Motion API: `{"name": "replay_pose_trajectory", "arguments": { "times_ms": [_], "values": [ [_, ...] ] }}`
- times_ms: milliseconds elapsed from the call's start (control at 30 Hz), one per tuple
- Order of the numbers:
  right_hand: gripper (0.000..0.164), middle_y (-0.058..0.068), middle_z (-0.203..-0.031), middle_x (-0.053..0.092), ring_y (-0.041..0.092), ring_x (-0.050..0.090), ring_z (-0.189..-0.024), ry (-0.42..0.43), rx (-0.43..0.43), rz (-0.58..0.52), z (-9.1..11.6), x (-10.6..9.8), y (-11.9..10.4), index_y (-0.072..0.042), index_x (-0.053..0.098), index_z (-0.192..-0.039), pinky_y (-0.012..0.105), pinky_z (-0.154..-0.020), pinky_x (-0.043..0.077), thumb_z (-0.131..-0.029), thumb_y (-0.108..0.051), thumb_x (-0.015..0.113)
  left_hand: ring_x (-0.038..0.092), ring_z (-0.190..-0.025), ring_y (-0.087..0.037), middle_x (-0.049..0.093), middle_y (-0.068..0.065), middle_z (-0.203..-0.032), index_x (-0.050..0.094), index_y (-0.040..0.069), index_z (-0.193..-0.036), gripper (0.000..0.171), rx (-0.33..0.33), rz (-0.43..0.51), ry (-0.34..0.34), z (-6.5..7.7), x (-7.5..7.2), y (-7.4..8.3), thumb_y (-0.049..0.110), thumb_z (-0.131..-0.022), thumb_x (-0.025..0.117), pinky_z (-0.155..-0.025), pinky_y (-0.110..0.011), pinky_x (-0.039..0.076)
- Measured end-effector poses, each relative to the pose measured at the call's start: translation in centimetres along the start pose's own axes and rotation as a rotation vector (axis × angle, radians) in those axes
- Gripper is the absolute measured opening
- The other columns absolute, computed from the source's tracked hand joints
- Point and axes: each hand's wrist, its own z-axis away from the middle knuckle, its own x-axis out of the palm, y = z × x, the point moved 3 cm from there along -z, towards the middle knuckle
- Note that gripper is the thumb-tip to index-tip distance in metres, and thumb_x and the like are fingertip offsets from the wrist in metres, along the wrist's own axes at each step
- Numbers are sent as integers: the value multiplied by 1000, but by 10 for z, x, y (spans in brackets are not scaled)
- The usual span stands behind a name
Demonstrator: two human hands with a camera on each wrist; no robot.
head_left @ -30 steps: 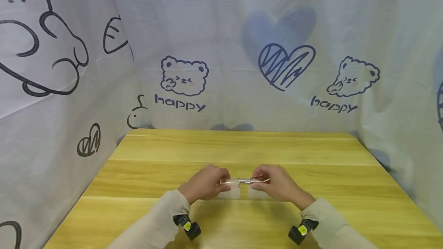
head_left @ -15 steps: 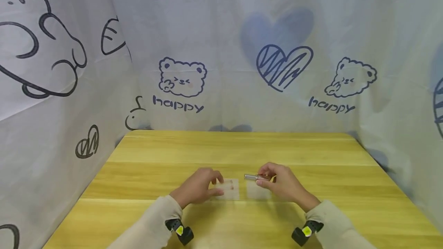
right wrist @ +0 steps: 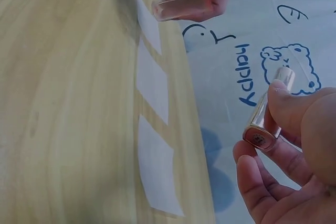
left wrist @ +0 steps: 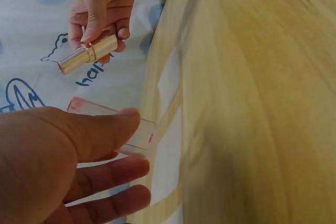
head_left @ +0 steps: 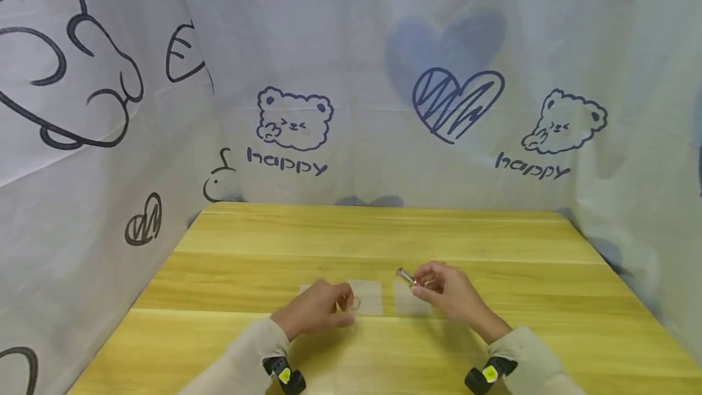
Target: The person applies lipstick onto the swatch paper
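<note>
My left hand [head_left: 322, 306] pinches a clear, hollow lipstick cap [left wrist: 90, 106] between thumb and fingers. A reddish tint shows at the cap's ends. Over on the right, my right hand [head_left: 456, 292] grips a lipstick tube [head_left: 406, 277] with a shiny silvery-gold body. The right wrist view shows the tube's dark reddish base [right wrist: 259, 138] turned toward the camera, with the narrower metal end pointing away. Cap and tube are apart, both held above the table, and the fingers partly cover each.
White paper squares lie in a row on the wooden table [head_left: 351, 236]: a middle one [head_left: 366, 296], a right one [head_left: 406, 301], and a left one [right wrist: 149, 27] partly behind my left hand in the head view. Printed cloth [head_left: 351, 47] hangs behind and beside the table.
The hands held cap and tube joined end to end one second ago; now these are separated. My left hand has drawn back leftward with the cap, and the tube in my right hand has tilted.
</note>
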Motion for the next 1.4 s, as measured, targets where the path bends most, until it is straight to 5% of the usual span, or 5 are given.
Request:
{"name": "replay_pose_trajectory", "arguments": {
  "times_ms": [333, 833, 1067, 1200, 1400],
  "values": [
    [21, 8, -95, 67, 18, 66, -82, -26, -23, -77, 2, 8, 1, 0, 65, -105, 27, -69, 55, -89, -11, 71, 63, -83, -8, 69, 2, -88, 59, 16, -88, 20, -43, -49, -58, 6, 10, 5, 20, -83, 78, -72, -24, 51],
    [19, 2, -94, 67, 17, 64, -83, -55, -27, -11, 2, 15, -3, -6, 66, -105, 27, -69, 54, -90, -17, 71, 59, -83, -6, 64, 9, -86, 58, 19, -84, 23, -101, -69, -112, 13, 17, 0, 24, -81, 80, -74, -25, 49],
    [22, 0, -93, 67, 16, 64, -81, -52, -43, 14, 1, 11, -8, -7, 66, -106, 28, -67, 53, -90, -21, 71, 62, -90, -15, 68, 0, -95, 62, 13, -106, 37, -156, -49, -132, 12, 9, 4, 36, -82, 78, -80, -31, 51],
    [21, -2, -91, 67, 14, 63, -79, -34, -53, 44, 1, 10, -11, -8, 66, -106, 27, -65, 52, -90, -21, 71, 62, -75, -12, 69, -3, -95, 61, 7, -112, 39, -117, 56, -63, 6, 2, 6, 36, -88, 72, -72, -29, 52],
    [21, -2, -87, 67, 10, 63, -76, 42, -95, 50, 2, 14, -20, -7, 65, -104, 26, -64, 53, -88, -17, 73, 59, -71, -7, 68, -1, -91, 62, 5, -110, 33, -94, 229, 182, -8, -3, 18, 34, -94, 66, -64, -25, 50]
  ]
}}
